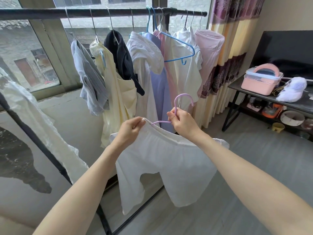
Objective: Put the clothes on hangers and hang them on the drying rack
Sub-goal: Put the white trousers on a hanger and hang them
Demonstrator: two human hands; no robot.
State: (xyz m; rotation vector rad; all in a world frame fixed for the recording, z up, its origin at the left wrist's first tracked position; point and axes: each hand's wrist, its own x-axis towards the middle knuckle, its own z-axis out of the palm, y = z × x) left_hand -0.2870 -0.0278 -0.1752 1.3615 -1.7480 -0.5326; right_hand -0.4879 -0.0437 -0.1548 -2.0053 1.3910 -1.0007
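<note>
White shorts (162,165) hang in front of me on a lilac hanger (177,103), whose hook points up and to the right. My left hand (130,131) pinches the waistband at the hanger's left end. My right hand (183,122) grips the hanger's neck just below the hook. The drying rack's black top bar (105,14) runs across the top, carrying several hung garments: grey, cream, black, white, lavender and pink. An empty blue hanger (179,46) hangs among them.
The rack's black slanted leg (42,148) runs down the left with a white garment (42,122) draped over it. A window is behind the rack, a patterned curtain (227,53) to its right. At the right stands a dark table (254,92) with a pink box (260,80) and a white plush toy (293,89).
</note>
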